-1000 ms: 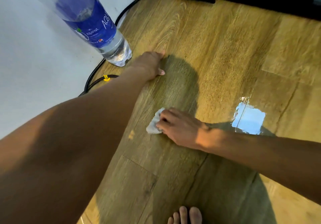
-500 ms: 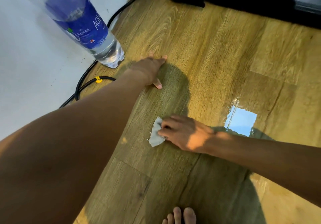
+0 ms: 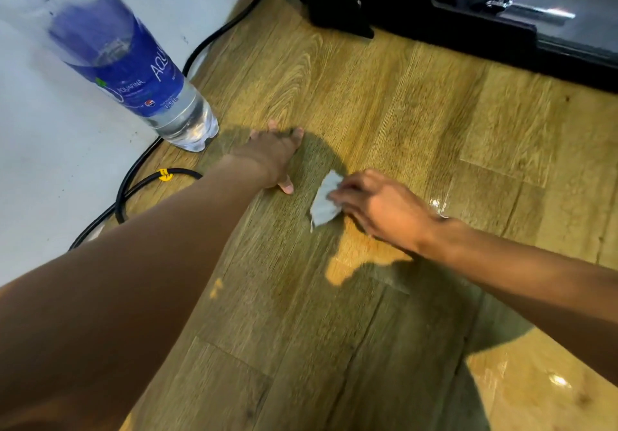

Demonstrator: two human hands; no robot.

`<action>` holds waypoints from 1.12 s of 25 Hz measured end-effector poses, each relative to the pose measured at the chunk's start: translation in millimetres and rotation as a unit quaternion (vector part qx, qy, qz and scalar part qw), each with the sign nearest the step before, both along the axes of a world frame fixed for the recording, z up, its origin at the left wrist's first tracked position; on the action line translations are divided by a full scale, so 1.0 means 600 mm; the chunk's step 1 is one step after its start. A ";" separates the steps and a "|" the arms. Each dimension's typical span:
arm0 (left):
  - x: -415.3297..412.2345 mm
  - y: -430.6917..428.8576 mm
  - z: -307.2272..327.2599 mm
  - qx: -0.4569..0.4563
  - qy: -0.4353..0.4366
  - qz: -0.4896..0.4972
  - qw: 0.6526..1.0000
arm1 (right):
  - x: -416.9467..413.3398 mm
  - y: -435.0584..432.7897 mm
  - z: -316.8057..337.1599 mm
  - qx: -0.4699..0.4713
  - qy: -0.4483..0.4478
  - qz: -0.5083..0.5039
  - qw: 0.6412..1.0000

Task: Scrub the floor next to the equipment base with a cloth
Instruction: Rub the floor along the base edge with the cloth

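A small pale grey cloth [image 3: 323, 202] lies on the wood-pattern floor [image 3: 384, 103]. My right hand [image 3: 378, 206] grips its right edge with curled fingers and holds it against the floor. My left hand [image 3: 272, 155] rests flat on the floor just left of the cloth, fingers spread. The black equipment base [image 3: 401, 6] stands at the top of the view, well beyond both hands.
A large water bottle with a blue label [image 3: 133, 73] stands at the left, beside a white wall panel [image 3: 50, 170]. A black cable [image 3: 140, 183] with a yellow tie runs along the wall. Wet, glossy patches shine on the floor at the right [image 3: 438, 203].
My right hand has slid the cloth away from me, toward the equipment base and closer to my left hand. The view has shifted, so my foot is out of frame.
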State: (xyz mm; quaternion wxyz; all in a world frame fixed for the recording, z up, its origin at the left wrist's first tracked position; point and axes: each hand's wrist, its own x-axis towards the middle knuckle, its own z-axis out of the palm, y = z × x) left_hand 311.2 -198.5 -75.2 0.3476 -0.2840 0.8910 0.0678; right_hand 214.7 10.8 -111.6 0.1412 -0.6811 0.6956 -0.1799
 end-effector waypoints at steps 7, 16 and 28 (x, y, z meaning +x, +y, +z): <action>-0.015 -0.001 0.005 0.002 -0.027 -0.004 1.000 | -0.001 0.009 -0.006 0.004 0.024 0.000 1.000; -0.018 -0.005 -0.009 0.008 -0.042 0.006 0.999 | -0.068 -0.027 -0.010 -0.022 0.035 -0.053 0.998; -0.008 -0.007 -0.011 0.020 -0.020 -0.004 1.000 | -0.221 -0.081 0.004 0.013 0.040 -0.149 0.988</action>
